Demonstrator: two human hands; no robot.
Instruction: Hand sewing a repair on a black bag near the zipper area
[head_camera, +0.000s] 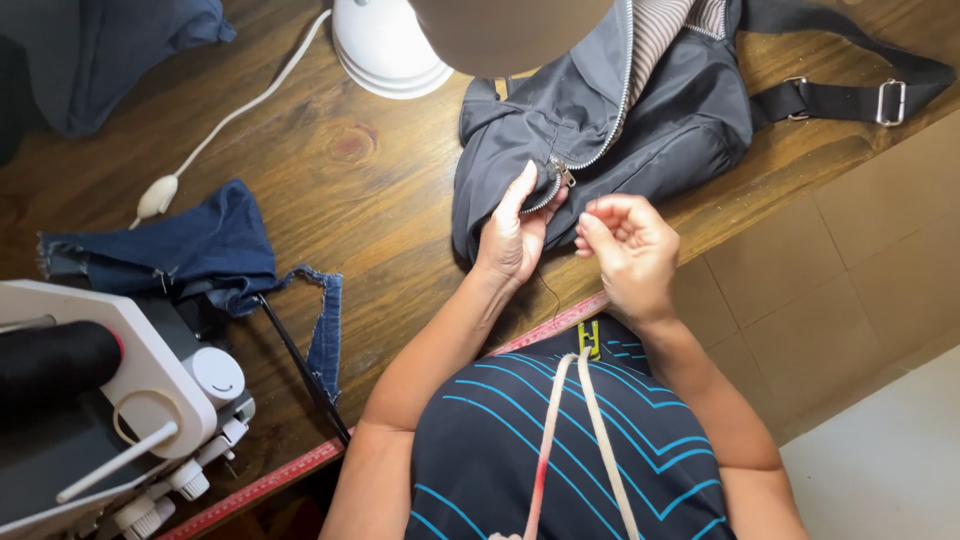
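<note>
Left hand (512, 235): forearm angled up from the torso, fingers pressed on the grey bag (600, 130) beside its zipper pull (562, 174).
Right hand (630, 250): raised just beside the left, fingers curled together, pinching a thin dark thread (548, 290).
Grey bag: lies on the worktop (340, 160) near its front edge, zipper partly open.
Worktop: dark wood; carries denim scrap (190, 250), white lamp base (385, 50), sewing machine (110, 400).
Room: tan tiled floor (830, 260).

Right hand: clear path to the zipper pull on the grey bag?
Probably yes. The right hand hovers just beside the zipper pull, with only the left hand, which pins the grey bag there, partly crowding the approach.
</note>
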